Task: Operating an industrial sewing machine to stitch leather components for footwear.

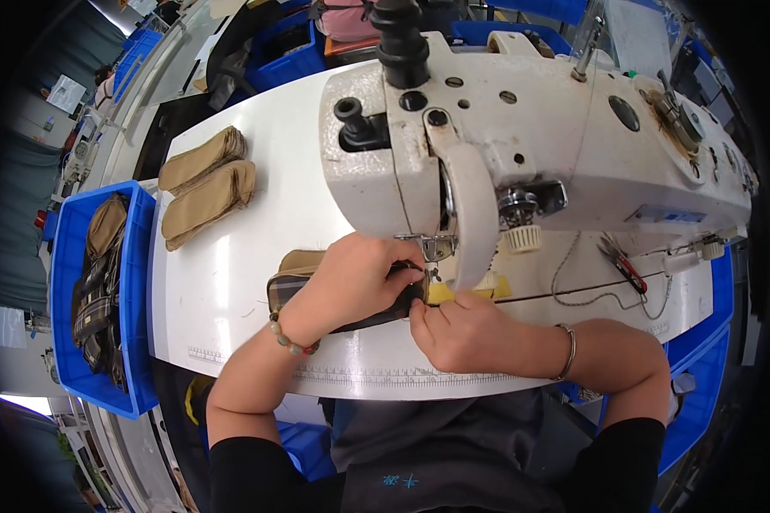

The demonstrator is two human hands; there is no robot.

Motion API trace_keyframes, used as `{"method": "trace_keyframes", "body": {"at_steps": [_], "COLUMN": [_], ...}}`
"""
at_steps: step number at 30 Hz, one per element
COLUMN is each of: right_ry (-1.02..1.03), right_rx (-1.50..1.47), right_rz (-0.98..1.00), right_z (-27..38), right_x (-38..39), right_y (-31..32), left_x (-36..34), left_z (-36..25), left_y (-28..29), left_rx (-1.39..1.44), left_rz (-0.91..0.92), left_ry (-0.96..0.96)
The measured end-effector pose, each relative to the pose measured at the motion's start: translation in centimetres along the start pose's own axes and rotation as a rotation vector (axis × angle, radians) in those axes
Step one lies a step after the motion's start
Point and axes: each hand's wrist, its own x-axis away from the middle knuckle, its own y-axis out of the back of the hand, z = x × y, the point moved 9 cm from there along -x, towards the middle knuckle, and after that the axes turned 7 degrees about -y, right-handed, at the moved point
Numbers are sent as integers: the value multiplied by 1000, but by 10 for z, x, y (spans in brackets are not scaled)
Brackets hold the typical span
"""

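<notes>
The left hand (pixel 364 278) and right hand (pixel 466 332) both pinch the dark plaid and tan fabric piece (pixel 287 287) on the smooth white counter (pixel 205 295), beside the white metal sewing machine's (pixel 530 120) foot; best keep its edge flat and evenly guided (fingertips clear of the needle).

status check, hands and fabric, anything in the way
Left hand pinching plaid fabric, right hand at its right end. Sewing machine just ahead. Scissors off right, clear of hands.
</notes>
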Motion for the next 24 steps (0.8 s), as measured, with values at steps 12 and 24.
{"method": "trace_keyframes", "body": {"at_steps": [12, 24], "right_ry": [-64, -116], "right_rx": [32, 15], "right_rz": [41, 52], "right_z": [1, -4], "right_x": [3, 6], "right_y": [-1, -2], "left_x": [0, -1], "left_z": [-4, -4], "left_y": [-1, 8], "left_rx": [-169, -147], "left_rz": [-44, -108], "left_ry": [-72, -15]}}
